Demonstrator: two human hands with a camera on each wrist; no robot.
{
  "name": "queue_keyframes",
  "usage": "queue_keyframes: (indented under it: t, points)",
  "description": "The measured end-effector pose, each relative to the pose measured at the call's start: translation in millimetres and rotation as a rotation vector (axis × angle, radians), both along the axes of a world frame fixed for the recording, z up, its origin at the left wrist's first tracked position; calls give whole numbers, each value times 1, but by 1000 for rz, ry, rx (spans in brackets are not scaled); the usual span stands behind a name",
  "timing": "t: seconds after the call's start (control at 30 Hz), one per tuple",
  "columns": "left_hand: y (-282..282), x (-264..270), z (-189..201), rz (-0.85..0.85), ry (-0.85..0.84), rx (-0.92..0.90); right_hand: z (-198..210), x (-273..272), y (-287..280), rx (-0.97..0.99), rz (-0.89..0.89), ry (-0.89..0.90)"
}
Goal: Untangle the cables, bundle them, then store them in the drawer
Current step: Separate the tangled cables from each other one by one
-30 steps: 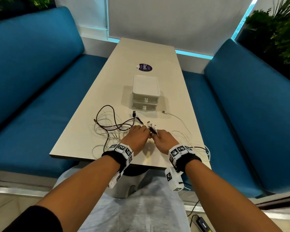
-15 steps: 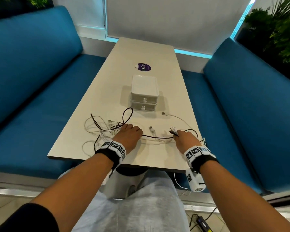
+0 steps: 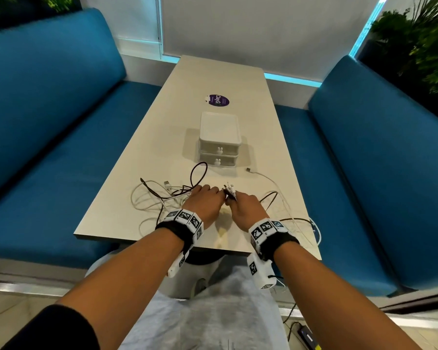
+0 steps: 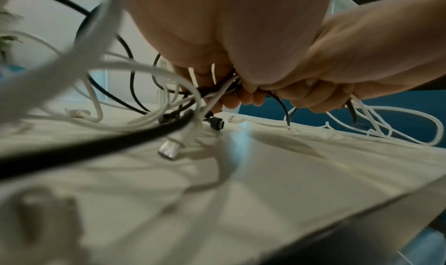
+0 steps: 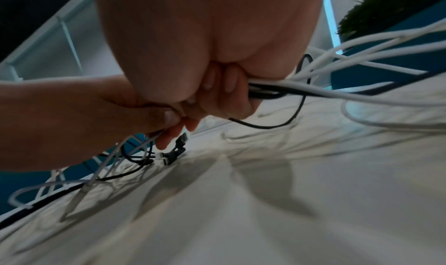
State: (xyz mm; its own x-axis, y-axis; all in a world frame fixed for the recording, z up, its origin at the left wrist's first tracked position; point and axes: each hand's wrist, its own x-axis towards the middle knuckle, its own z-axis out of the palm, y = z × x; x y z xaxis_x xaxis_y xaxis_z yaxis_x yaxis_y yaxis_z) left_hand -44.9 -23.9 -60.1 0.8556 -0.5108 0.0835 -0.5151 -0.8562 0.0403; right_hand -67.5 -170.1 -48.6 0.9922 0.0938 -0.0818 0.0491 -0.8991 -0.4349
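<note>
Both hands meet above the near end of the table [image 3: 238, 79], knuckles almost touching. The left hand [image 3: 203, 201] has its fingers curled round a mixed bunch of white and black cables [image 3: 162, 195]; the left wrist view shows the strands passing through its closed fingers [image 4: 231, 101] and trailing down to the tabletop, where a white plug [image 4: 169, 149] and a black plug [image 4: 217, 124] lie loose. The right hand [image 3: 245, 208] grips the same bunch a little further along, with a cluster of plug ends [image 3: 230, 190] sticking out past its knuckles at about 11 o'clock; the right wrist view shows white and black strands clamped under its curled fingers [image 5: 226, 95] and fanning out toward 3 o'clock. From the left hand, slack loops spread over the table toward 9 o'clock, and one black loop [image 3: 199, 175] stands up at 12 o'clock. More white cable lies at 3 o'clock of the right hand, some of it hanging over the table edge, and one white lead ends in a plug [image 3: 248, 170] just right of the drawer unit [image 3: 219, 140]. That small white two-drawer unit stands at 12 o'clock from the hands, both drawers pushed in, with a round purple sticker [image 3: 218, 100] beyond it. Blue benches [image 3: 48, 117] flank the table.
</note>
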Motion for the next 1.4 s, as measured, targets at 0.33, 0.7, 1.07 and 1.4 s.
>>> queue_keyframes:
  t: [0.33,0.7,1.07,1.4]
  points:
    - [20,7,-5,-19,33,6,11,7,-33,-212,-60,76]
    - [14,5,-5,39,57,53,13,4,-76,-301,-327,-17]
    - [15,4,6,73,131,181,20,0,-27,54,-202,-154]
    - [6,1,6,23,98,25,-3,4,-13,68,-11,21]
